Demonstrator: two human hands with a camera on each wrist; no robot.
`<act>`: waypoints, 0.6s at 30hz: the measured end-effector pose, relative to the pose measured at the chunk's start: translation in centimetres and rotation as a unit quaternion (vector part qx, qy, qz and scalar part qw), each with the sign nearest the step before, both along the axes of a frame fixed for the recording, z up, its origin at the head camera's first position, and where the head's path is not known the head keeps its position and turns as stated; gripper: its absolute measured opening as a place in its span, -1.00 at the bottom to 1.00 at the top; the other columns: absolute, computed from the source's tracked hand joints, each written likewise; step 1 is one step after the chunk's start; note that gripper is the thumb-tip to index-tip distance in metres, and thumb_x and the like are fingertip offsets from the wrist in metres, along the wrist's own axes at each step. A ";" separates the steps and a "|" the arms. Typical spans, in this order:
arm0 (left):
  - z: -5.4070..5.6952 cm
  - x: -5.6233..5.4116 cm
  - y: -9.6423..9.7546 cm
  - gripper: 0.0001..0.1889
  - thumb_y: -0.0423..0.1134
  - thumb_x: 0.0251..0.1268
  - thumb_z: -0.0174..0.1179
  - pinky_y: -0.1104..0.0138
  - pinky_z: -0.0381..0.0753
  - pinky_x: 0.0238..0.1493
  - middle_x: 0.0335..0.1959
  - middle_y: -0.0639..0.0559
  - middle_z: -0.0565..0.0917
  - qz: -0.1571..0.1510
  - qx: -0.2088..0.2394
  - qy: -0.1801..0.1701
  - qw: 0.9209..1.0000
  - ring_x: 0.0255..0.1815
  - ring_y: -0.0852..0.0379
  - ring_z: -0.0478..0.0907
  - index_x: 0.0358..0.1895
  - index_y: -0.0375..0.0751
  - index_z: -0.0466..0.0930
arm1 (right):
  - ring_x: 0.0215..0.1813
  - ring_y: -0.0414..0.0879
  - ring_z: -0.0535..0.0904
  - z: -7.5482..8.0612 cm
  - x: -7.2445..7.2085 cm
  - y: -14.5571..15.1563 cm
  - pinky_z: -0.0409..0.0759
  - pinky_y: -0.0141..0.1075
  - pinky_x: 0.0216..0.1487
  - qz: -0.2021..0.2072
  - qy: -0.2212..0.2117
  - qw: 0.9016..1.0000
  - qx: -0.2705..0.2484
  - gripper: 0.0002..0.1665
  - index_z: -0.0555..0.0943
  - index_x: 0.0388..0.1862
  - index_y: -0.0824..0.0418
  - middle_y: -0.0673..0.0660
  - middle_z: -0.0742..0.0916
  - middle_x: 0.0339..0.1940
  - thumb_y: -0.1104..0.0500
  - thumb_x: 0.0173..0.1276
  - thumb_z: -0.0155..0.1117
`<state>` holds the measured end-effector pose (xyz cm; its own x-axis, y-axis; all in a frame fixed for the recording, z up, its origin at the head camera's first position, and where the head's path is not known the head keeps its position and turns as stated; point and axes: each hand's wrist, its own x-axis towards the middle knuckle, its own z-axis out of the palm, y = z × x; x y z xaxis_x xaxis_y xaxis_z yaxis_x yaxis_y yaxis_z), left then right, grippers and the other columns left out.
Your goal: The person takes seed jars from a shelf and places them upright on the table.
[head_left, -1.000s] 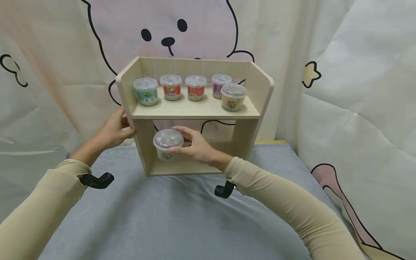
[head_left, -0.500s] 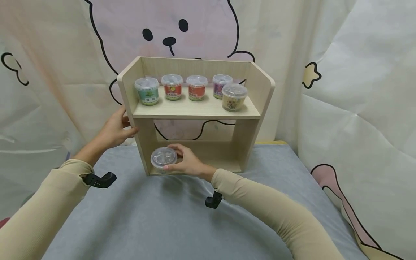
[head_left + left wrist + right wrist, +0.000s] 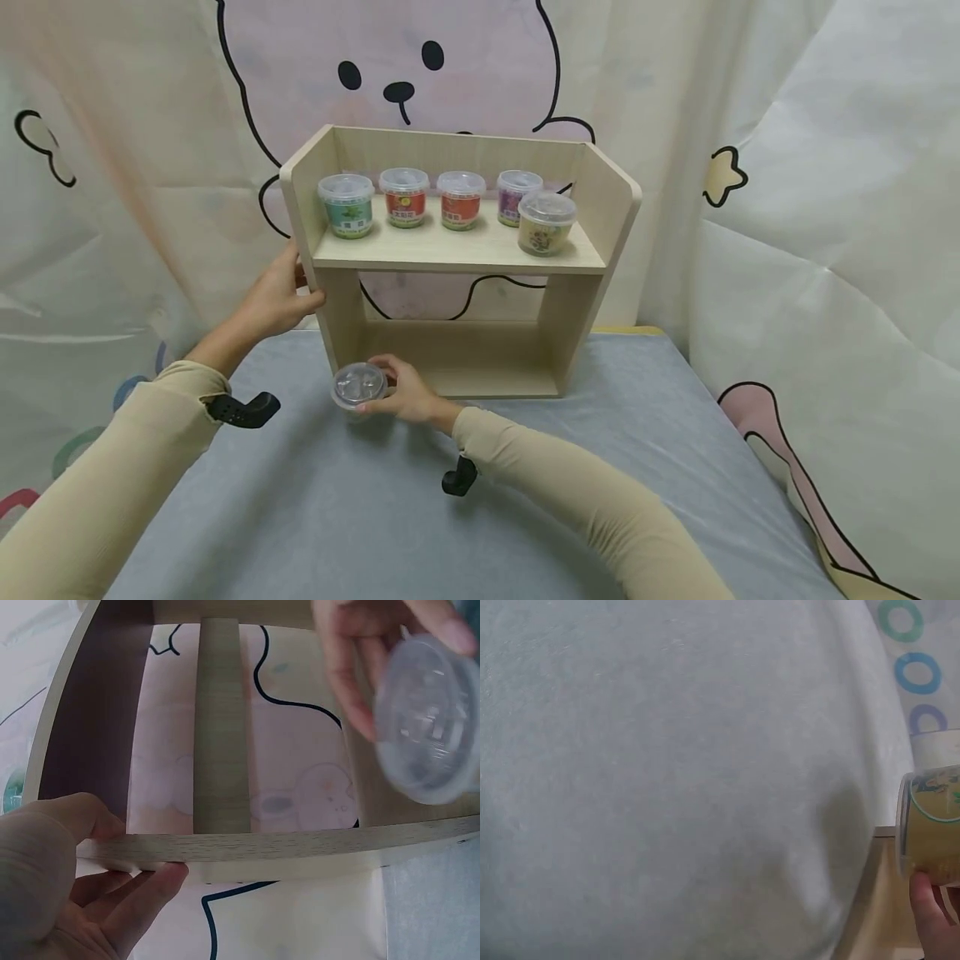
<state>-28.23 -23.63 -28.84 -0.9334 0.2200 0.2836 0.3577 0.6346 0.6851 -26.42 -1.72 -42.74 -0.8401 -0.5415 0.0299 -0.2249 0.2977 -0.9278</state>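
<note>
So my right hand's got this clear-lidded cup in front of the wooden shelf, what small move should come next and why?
Probably lower the clear-lidded cup gently onto the gray-blue cloth: the right hand grips it lid up, it seems to hang over the cloth, and the left hand holds the wooden shelf by its side panel.
</note>
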 end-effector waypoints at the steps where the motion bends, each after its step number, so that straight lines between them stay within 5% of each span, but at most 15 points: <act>1: 0.0 0.0 0.0 -0.06 -0.48 0.32 0.12 -0.30 0.48 0.28 0.54 -0.39 0.21 0.001 0.000 0.001 1.000 0.39 -0.53 0.38 0.65 -0.05 -0.22 | 0.33 0.03 0.56 -0.3 0.0 -0.2 0.60 -0.30 0.23 0.000 0.002 1.000 0.007 -0.13 0.36 0.44 0.28 0.25 0.60 0.34 0.33 0.17 0.54; 18: -0.4 -0.2 -0.2 -0.08 -0.47 0.37 0.13 -0.11 0.75 -0.07 0.53 -0.38 0.24 -0.010 0.005 0.004 1.000 0.37 -0.51 0.41 0.66 0.04 -0.19 | 0.36 -0.05 0.55 -3.2 0.8 -2.5 0.46 -0.32 0.36 0.006 0.001 0.997 0.079 -0.09 0.33 0.45 0.21 0.19 0.63 0.32 0.21 0.17 0.57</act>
<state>-28.42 -23.84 -29.21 -0.9267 0.2354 0.2930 0.3753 0.6198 0.6892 -25.67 -4.27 -45.93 -0.8334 -0.5500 -0.0544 -0.2321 0.4375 -0.8687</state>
